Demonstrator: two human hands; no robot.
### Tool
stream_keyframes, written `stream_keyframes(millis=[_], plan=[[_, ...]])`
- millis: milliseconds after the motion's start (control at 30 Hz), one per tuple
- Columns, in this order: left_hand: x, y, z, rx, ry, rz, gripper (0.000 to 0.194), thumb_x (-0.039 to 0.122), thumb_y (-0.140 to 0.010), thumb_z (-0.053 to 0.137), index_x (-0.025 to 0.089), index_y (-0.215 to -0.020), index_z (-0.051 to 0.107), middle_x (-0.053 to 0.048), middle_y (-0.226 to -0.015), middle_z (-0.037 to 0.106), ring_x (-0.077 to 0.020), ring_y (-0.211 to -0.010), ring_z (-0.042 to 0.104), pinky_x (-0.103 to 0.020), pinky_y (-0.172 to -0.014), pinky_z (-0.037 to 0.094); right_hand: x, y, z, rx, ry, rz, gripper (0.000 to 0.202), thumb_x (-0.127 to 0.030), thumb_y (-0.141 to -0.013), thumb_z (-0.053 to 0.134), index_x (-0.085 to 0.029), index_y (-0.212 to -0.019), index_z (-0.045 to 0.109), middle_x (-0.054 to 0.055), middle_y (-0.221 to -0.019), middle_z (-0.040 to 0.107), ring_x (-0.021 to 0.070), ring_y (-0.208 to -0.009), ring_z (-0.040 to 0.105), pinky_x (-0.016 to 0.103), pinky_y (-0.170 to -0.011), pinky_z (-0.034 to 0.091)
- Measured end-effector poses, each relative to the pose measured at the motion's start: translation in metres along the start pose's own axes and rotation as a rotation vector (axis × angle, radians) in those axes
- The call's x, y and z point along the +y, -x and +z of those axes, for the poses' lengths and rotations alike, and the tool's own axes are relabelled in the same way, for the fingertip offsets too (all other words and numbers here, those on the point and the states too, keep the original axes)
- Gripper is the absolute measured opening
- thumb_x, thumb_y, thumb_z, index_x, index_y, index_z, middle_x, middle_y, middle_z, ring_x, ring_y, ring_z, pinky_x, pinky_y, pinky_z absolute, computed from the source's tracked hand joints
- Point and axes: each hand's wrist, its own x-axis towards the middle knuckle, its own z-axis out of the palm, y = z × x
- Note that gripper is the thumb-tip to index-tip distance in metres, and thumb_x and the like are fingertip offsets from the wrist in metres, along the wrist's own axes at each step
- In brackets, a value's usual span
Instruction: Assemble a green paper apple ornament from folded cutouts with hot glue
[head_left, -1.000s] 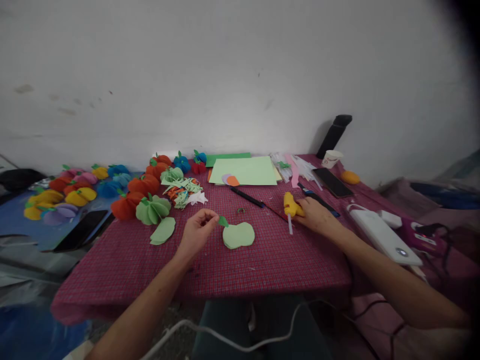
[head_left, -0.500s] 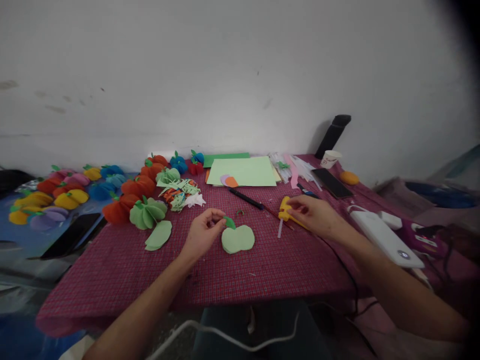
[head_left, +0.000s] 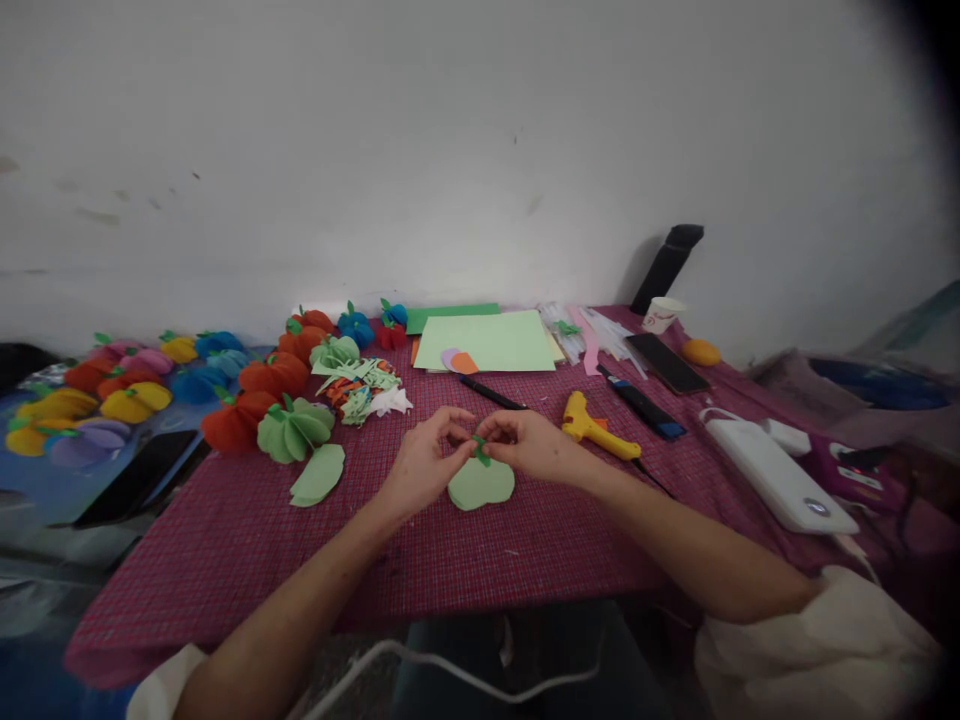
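Note:
Both hands meet over the middle of the table. My left hand pinches a small green paper leaf from the left. On its other side, my right hand grips the same leaf with thumb and finger. Just below them lies a pale green paper pumpkin shape, its top edge partly covered by the fingers. The yellow glue gun rests on the cloth to the right of my right hand, held by nobody. A folded pale green paper piece lies to the left of my left hand.
Finished paper pumpkins crowd the left side beside paper scraps. Behind are stacked paper sheets, a black pen and glue sticks. To the right lie a phone, paper cup and white power bank.
My right hand has let go of the glue gun, now lying on the cloth, and moved left to the leaf. My left hand has shifted slightly right, still holding the leaf.

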Motion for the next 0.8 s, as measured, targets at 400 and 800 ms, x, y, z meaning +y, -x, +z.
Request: stream_keyframes(millis=[400, 800], plan=[[-0.029, 0.011, -0.013, -0.246, -0.520, 0.186, 0.012, 0.027, -0.081, 0.050, 0.023, -0.083, 0.061, -0.001, -0.084, 0.064, -0.0185, -0.084, 0.049, -0.033, -0.073, 0.031, 0.030, -0.029, 0.008, 0.091, -0.214, 0.220, 0.007, -0.022, -0.072, 0.055, -0.016, -0.069, 0.056, -0.004, -0.052, 0.054, 0.0049, -0.042, 0.042, 0.017, -0.040, 0.034], [-0.036, 0.013, -0.007, -0.369, -0.641, 0.223, 0.013, 0.025, -0.083, 0.047, 0.021, -0.081, 0.060, -0.003, -0.081, 0.060, -0.0185, -0.082, 0.048, -0.033, -0.074, 0.029, 0.038, -0.032, 0.016, 0.075, -0.205, 0.242, 0.010, -0.025, -0.068, 0.062, -0.015, -0.069, 0.062, -0.004, -0.053, 0.056, 0.0039, -0.041, 0.040, 0.017, -0.039, 0.031]])
